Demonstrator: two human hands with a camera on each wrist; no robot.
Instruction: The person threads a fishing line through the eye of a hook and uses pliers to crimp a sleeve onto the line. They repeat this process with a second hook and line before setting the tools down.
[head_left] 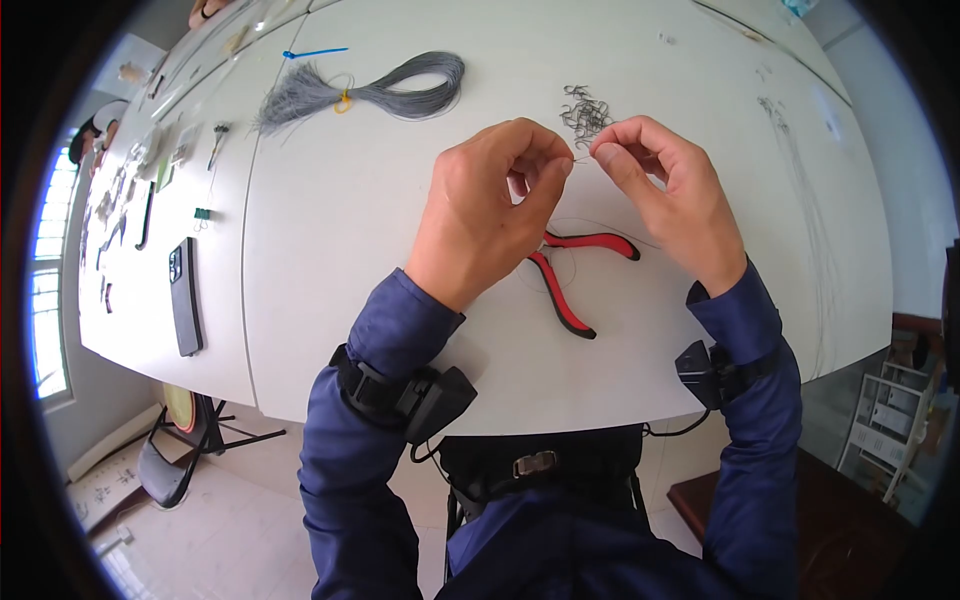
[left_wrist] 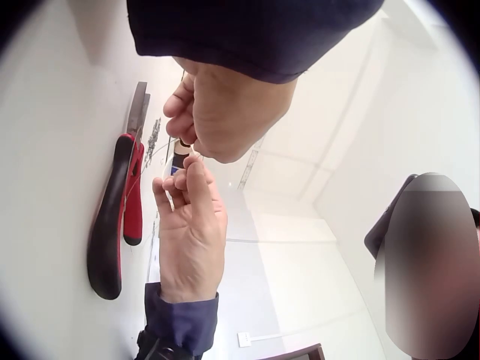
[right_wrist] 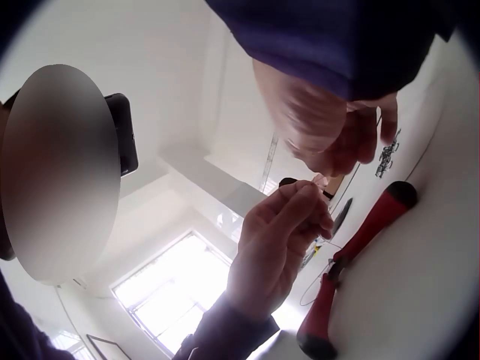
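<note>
My left hand (head_left: 490, 205) and right hand (head_left: 680, 190) meet over the table, fingertips almost touching. Each pinches between thumb and forefinger, and a short piece of thin line (head_left: 581, 159) shows in the small gap between them. Whatever else sits in the fingertips is hidden. Below the hands lies a pair of pliers (head_left: 612, 242) with red and black handles, spread apart, its jaws partly hidden by the left hand in the head view. A fine loop of line crosses the pliers. Just beyond the fingertips is a pile of small dark metal hooks (head_left: 585, 112).
A grey bundle of line (head_left: 410, 85), tied with yellow, lies at the back left beside a blue cable tie (head_left: 315, 52). A phone (head_left: 185, 297) and small clutter lie further left. Long loose strands (head_left: 800, 190) stretch along the right of the white table (head_left: 330, 300).
</note>
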